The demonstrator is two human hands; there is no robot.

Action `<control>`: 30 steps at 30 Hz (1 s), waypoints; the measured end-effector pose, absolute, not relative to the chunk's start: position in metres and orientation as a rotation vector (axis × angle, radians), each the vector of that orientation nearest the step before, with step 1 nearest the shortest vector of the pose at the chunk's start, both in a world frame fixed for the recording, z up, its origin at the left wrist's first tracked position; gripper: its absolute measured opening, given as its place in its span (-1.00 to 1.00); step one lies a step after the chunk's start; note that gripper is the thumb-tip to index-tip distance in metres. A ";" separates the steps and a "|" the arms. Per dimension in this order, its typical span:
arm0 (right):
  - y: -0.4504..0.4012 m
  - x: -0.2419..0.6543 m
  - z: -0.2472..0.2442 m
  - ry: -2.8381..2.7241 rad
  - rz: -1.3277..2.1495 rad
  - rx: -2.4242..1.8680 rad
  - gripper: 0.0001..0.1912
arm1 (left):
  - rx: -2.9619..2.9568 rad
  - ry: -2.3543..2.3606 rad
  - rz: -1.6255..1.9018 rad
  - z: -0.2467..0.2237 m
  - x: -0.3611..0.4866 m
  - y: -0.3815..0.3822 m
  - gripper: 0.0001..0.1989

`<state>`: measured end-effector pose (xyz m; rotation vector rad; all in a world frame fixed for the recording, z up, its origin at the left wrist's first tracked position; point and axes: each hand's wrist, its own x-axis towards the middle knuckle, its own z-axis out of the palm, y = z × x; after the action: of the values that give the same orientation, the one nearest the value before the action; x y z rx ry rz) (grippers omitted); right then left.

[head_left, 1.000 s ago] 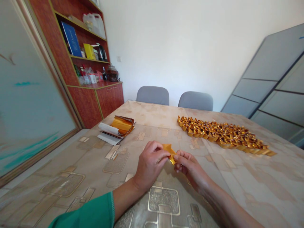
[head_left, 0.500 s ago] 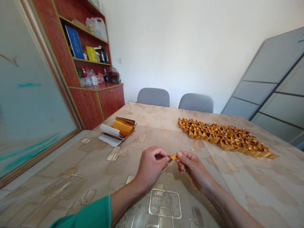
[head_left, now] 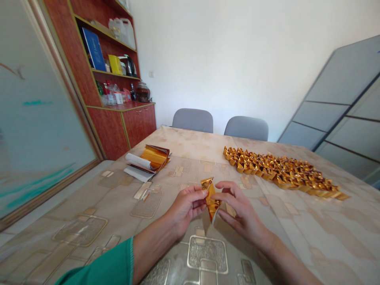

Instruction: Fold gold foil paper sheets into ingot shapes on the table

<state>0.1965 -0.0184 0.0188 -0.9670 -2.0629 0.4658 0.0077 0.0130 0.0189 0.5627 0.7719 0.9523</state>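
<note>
A piece of folded gold foil paper [head_left: 211, 196], pointed at both ends, stands upright between my hands above the table. My left hand [head_left: 190, 206] pinches its left side, thumb against the foil and the other fingers curled behind. On the opposite side, my right hand [head_left: 240, 209] grips it loosely; one finger presses on the gold face, another is raised off it, and the thumb lies near the lower tip. A bit of white backing shows at the bottom point.
A curled stack of gold foil sheets [head_left: 157, 157] with white backing lies on the patterned tablecloth [head_left: 118, 206] at left. Rows of folded gold paper ingots [head_left: 282, 170] stand at right. Two grey chairs [head_left: 192, 120] are behind the table; a red-brown cabinet [head_left: 118, 130] stands back left.
The gold paper has turned from roughly level to upright and now shows its wider face. My right hand has loosened its pinch and spread its fingers; my left hand still holds on.
</note>
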 end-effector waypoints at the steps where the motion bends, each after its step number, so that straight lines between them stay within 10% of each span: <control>1: -0.019 0.197 0.018 -2.083 0.471 -0.967 -0.63 | 0.557 0.762 0.945 0.019 0.008 0.013 -0.78; 15: -0.017 0.194 0.027 -1.587 0.628 -1.033 -0.90 | 1.026 0.834 1.010 0.017 0.016 0.003 -0.77; 30: -0.017 0.193 0.030 -1.739 0.751 -1.081 -0.77 | 1.283 0.928 1.057 0.007 0.020 0.003 -0.87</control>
<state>0.1929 -0.0168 0.0301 -1.0809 -1.7388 0.7508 0.0204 0.0032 0.0070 1.2831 0.9279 1.0571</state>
